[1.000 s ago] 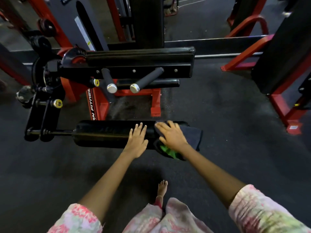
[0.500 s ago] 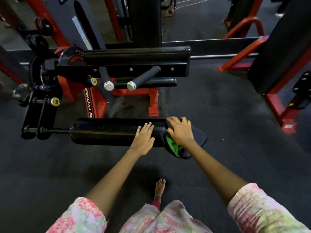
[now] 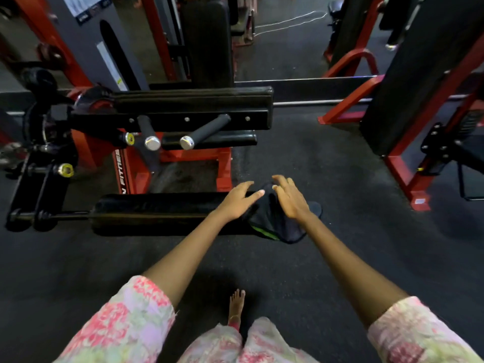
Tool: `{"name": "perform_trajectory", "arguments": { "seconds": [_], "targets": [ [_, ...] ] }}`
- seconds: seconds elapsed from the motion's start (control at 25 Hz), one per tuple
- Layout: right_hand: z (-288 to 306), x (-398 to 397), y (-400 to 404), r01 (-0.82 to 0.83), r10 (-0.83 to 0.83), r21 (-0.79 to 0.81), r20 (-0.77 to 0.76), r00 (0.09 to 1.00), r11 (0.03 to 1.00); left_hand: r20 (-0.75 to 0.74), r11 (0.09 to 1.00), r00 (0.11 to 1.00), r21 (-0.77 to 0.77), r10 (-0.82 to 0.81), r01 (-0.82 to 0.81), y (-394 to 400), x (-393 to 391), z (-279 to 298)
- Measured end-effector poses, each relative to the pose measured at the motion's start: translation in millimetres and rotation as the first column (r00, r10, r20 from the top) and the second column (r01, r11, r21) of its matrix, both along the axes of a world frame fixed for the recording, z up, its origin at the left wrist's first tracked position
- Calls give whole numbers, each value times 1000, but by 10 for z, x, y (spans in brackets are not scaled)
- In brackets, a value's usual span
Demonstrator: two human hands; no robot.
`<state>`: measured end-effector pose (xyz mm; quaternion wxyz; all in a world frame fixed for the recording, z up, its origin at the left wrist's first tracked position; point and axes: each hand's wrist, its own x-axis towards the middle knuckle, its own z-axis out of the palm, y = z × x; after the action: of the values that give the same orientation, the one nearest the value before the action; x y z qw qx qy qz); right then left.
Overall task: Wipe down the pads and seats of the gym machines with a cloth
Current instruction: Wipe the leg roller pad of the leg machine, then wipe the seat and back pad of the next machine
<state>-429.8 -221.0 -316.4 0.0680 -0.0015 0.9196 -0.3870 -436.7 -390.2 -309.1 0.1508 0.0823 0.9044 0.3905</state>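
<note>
A black roller pad (image 3: 162, 213) lies horizontal at the low front of a red and black leg machine. A dark cloth with a green edge (image 3: 275, 221) is draped over the pad's right end. My left hand (image 3: 239, 200) rests on the pad with straight fingers, fingertips touching the cloth's left side. My right hand (image 3: 290, 197) lies on the cloth's right side with its fingers spread and slightly bent. Behind, a long flat black pad (image 3: 193, 100) runs across the machine, with an upright back pad (image 3: 207, 40) above it.
Two black handles with chrome caps (image 3: 167, 134) stick out toward me below the flat pad. Red frames (image 3: 408, 166) of other machines stand at the right. My bare foot (image 3: 235, 305) is on the dark rubber floor (image 3: 314, 158).
Both hands have shifted right along the roller pad to its end. My right hand has loosened on the cloth, and my left hand now reaches the cloth.
</note>
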Motion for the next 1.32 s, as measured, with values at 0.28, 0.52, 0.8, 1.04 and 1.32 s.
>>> {"name": "perform_trajectory", "arguments": {
  "seconds": [0.28, 0.52, 0.8, 1.04, 1.32],
  "targets": [
    [582, 0, 786, 44, -80, -183, -194, 978, 982, -17, 968, 997, 237, -79, 80, 833, -307, 259],
    [588, -330, 1405, 235, -231, 17, -125, 965, 972, -341, 945, 939, 287, -52, 157, 1411, -682, 321],
    [664, -1429, 1912, 286, -319, -159, -252, 913, 945, -98, 962, 995, 271, -16, 43, 1760, -1865, 207],
    [750, -2510, 2389, 199, -236, -169, -246, 940, 965, -124, 859, 984, 510, 130, -49, 2071, -2720, 157],
    [656, -3655, 2392, -79, 37, -132, -298, 954, 988, -140, 859, 916, 425, 376, -287, 2287, -3377, 224]
  ]
}}
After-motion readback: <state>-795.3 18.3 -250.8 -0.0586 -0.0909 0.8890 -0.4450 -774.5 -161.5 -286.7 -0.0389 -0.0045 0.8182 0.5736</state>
